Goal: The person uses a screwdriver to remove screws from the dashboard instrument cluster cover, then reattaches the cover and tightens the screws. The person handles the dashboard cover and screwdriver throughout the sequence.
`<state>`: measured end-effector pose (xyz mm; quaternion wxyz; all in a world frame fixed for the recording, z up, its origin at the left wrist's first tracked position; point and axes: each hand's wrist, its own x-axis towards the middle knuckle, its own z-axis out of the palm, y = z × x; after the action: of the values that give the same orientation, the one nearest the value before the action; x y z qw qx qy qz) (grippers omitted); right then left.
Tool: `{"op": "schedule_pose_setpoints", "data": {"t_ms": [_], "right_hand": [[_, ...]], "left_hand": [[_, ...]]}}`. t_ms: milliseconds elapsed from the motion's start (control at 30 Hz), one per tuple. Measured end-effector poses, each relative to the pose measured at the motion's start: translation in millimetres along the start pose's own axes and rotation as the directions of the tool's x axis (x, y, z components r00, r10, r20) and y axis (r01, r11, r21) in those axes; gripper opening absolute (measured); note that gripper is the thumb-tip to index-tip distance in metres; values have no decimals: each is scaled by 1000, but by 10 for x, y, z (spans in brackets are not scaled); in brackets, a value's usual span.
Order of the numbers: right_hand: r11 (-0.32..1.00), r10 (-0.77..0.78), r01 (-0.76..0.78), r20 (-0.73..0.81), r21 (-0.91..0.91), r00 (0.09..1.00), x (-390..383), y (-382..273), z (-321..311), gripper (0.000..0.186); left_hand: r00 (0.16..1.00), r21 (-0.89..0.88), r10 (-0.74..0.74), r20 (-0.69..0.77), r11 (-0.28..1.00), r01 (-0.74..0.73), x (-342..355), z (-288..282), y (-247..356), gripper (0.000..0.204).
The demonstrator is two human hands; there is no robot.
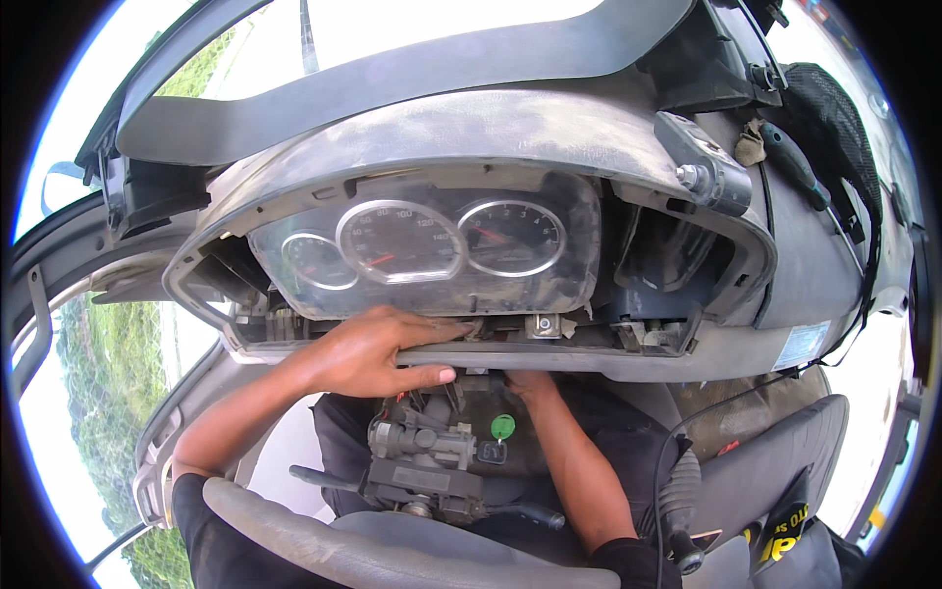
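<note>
My left hand (378,348) lies over the lower dashboard edge (628,365). Its fingers stretch flat into the gap below the instrument cluster (427,245), with the thumb apart beneath the edge. Whatever the fingertips touch in that gap is too dark to make out. My right hand (532,386) reaches up from below, under the same edge, and its fingers are hidden behind it. Between my forearms sits the exposed steering column (422,481) with its stalks. A green round tag (503,426) hangs beside a black key fob (493,452). A metal bracket (545,326) shows below the cluster.
A long grey trim panel (412,88) rests across the dashboard top. At right lie a dark-handled screwdriver (795,167) and black mesh (824,118). A gaitered lever (679,496) stands right of my forearm. A grey curved rim (324,545) crosses the near side.
</note>
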<state>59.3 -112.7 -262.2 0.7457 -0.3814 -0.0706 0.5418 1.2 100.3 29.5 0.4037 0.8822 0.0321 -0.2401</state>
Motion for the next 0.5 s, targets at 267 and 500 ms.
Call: {"op": "schedule_pose_setpoints", "data": {"t_ms": [267, 500], "right_hand": [[999, -46, 48, -95, 12, 994, 24, 202, -38, 11], [997, 5, -18, -166, -76, 986, 54, 242, -129, 11]], "left_hand": [[980, -131, -35, 194, 989, 62, 53, -157, -76, 66], [999, -92, 39, 22, 995, -37, -10, -43, -69, 60]]}}
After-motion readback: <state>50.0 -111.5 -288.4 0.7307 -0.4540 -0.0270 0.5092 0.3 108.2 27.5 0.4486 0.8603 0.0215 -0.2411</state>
